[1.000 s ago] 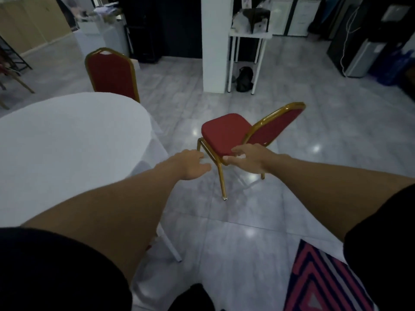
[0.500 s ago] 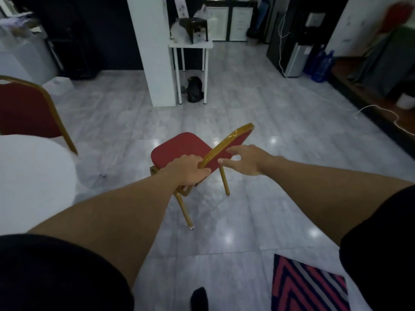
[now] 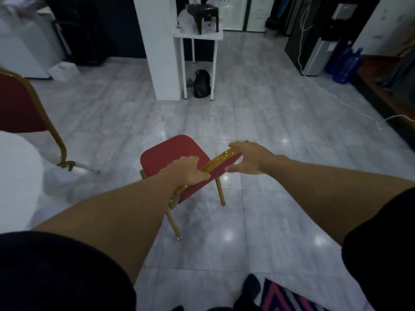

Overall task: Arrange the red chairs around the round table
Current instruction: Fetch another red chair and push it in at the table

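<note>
A red chair [image 3: 170,153] with a gold frame stands on the tiled floor in front of me, its backrest toward me and its seat facing away. My left hand [image 3: 187,170] grips the near left part of the backrest's gold top rail. My right hand [image 3: 248,158] holds the rail's right end, fingers wrapped over it. The round table [image 3: 15,176], under a white cloth, shows only at the left edge. A second red chair [image 3: 15,106] stands behind that table, its back facing me.
A white pillar [image 3: 161,46] and a small white side table [image 3: 198,37] stand beyond the chair, a black bag [image 3: 202,83] beneath. A white cable [image 3: 350,106] trails over the floor at right. A striped rug [image 3: 289,298] lies by my feet.
The view swung right, so the table slid to the left edge. My hands went from reaching toward the chair to both gripping its backrest rail; the chair now sits closer to me.
</note>
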